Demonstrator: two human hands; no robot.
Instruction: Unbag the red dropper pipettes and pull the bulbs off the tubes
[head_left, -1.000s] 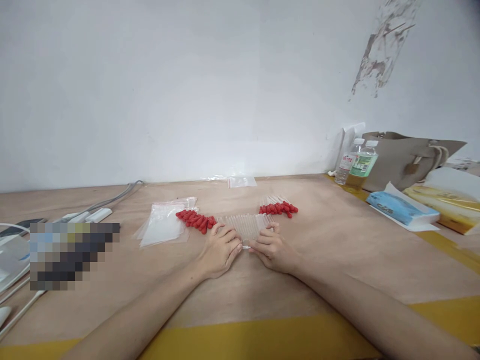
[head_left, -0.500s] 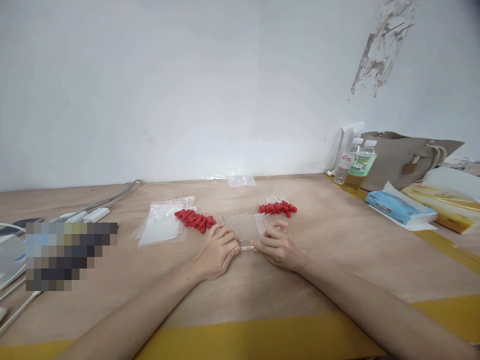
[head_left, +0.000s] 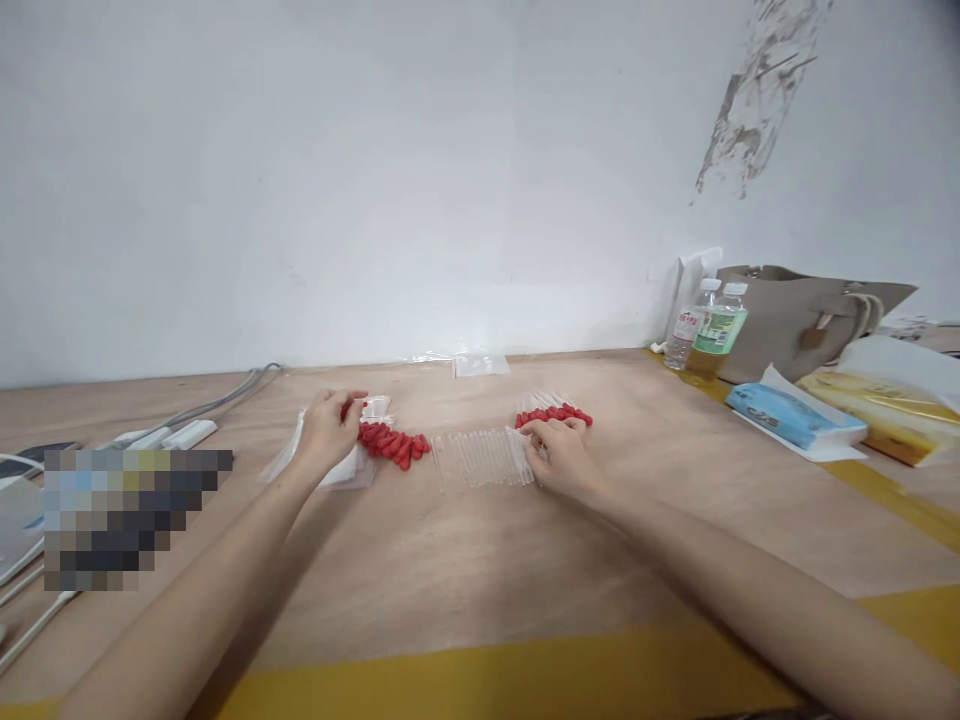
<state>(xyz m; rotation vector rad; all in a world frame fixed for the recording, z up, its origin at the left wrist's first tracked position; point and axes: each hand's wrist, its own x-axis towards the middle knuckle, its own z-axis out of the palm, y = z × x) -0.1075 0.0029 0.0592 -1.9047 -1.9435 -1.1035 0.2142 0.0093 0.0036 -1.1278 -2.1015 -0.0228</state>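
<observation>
A row of clear glass tubes [head_left: 480, 458] lies on the brown tabletop [head_left: 480, 570] before me. My right hand [head_left: 559, 455] rests with curled fingers on the row's right end. Just behind it lie droppers with red bulbs [head_left: 559, 412]. My left hand [head_left: 330, 425] is at the left end of a pile of loose red rubber bulbs [head_left: 394, 443], fingers pinched on one red bulb, over a stack of clear zip bags [head_left: 334, 445].
A small clear bag [head_left: 480, 364] lies by the wall. Two water bottles [head_left: 709, 330], a beige handbag [head_left: 806, 320], a blue tissue pack [head_left: 795, 415] and a yellow packet [head_left: 877, 415] sit at the right. Grey cables and white plugs [head_left: 176, 430] lie at the left.
Both hands left the near edge of the tube row. My left hand moved left to the red bulb pile and pinched one; my right hand slid to the row's right end.
</observation>
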